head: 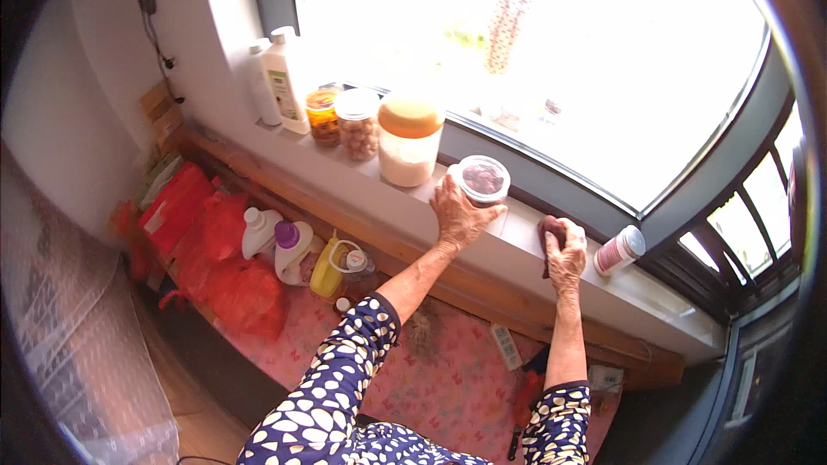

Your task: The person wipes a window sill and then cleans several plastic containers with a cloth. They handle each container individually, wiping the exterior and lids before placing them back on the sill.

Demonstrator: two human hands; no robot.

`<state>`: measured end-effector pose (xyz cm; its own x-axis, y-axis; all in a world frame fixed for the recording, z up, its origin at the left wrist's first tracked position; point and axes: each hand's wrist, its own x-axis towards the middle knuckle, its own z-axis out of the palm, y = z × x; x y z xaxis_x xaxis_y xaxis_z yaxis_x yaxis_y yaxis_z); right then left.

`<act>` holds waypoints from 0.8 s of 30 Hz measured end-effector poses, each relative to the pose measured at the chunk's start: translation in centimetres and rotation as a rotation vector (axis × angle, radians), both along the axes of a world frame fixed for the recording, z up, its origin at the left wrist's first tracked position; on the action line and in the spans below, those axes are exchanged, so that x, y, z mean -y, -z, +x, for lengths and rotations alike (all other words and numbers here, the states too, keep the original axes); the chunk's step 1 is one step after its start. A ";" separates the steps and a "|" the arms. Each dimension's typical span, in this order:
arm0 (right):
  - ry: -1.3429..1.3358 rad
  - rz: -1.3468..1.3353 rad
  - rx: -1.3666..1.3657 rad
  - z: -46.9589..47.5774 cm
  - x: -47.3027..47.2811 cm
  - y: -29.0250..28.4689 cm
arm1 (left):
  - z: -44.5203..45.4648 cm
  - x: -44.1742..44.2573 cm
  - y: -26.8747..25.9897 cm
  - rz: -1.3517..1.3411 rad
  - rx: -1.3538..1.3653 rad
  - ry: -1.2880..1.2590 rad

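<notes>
On the windowsill, my left hand (462, 213) curls round the lower side of a clear plastic jar (483, 179) with dark reddish contents. To its right, my right hand (566, 248) grips a dark reddish-brown cloth (551, 230) against the sill; part of it is hidden by my fingers. Left of my left hand stands a large jar with an orange lid (409, 142) and pale contents. A pink-and-white canister (619, 250) stands to the right of my right hand.
Farther left along the sill (517, 226) are a jar of round brown items (358, 126), an amber jar (323, 116) and white bottles (283, 87). Below, a pink patterned surface (446, 394) holds red plastic bags (236, 284), jugs (294, 252) and a power strip (506, 347). Window frame behind.
</notes>
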<state>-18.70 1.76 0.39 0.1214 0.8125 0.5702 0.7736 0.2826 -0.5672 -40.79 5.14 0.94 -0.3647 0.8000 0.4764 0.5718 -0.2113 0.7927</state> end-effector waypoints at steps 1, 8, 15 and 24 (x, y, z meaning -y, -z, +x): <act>-0.063 -0.042 -0.237 1.2 -0.2 0.2 | 0.5 0.5 -0.4 0.028 0.024 0.048; -0.115 0.132 -0.645 -2.6 7.2 -7.4 | 0.7 8.9 -1.5 0.259 -0.026 0.291; -0.363 0.262 0.318 -8.3 17.2 -9.8 | 2.1 18.0 -2.8 0.374 0.133 0.595; -0.163 -0.346 -0.153 -6.9 16.6 -6.1 | 2.7 24.8 -0.1 0.221 0.010 0.519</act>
<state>-25.57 -14.80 6.50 0.0375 0.9686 0.2456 0.6341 0.1669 -0.7550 -38.08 -19.62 1.01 0.0445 0.7573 0.6515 0.3417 -0.6244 0.7024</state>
